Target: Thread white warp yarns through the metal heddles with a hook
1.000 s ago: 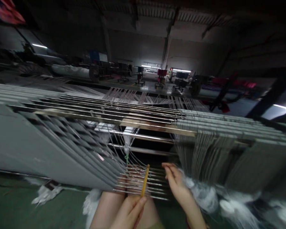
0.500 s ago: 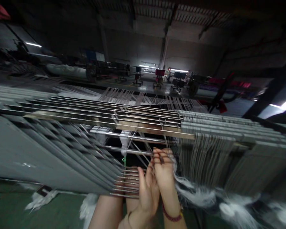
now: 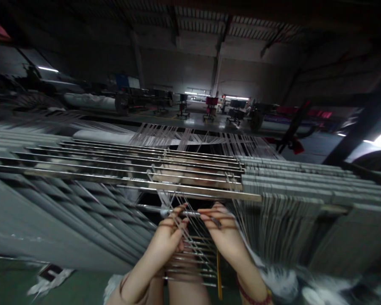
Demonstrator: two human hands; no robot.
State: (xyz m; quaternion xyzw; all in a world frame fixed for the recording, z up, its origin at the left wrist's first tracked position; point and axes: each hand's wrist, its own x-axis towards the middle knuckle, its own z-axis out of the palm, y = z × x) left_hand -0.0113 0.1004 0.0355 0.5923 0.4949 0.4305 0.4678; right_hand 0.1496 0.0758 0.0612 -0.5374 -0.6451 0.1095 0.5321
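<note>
Warp threads (image 3: 190, 216), pale and fine, run between the steel rods (image 3: 193, 258) below and the long steel bars (image 3: 130, 180) ahead. Left hand (image 3: 169, 233): fingers curled, grasping threads laced across them. Right hand (image 3: 219, 231): likewise grasping threads across the fingers, red beaded bracelet (image 3: 253, 295) at wrist. Yellow stick (image 3: 219, 271) upright among the rods, below the right hand. Grey slatted panels (image 3: 51, 203) on either side.

Ribbed ceiling (image 3: 203, 19) carried on concrete column (image 3: 216, 70); fluorescent tube light (image 3: 47, 68) fixed at left. White fabric roll (image 3: 89, 101) held on wheeled trolley (image 3: 122, 103). Red-topped wheeled stand (image 3: 211, 101) parked beyond. Black steel post (image 3: 358, 123) seen at right, red rag (image 3: 296, 146) hung on strut. White fibre waste (image 3: 281, 281) lying by green floor (image 3: 6, 281).
</note>
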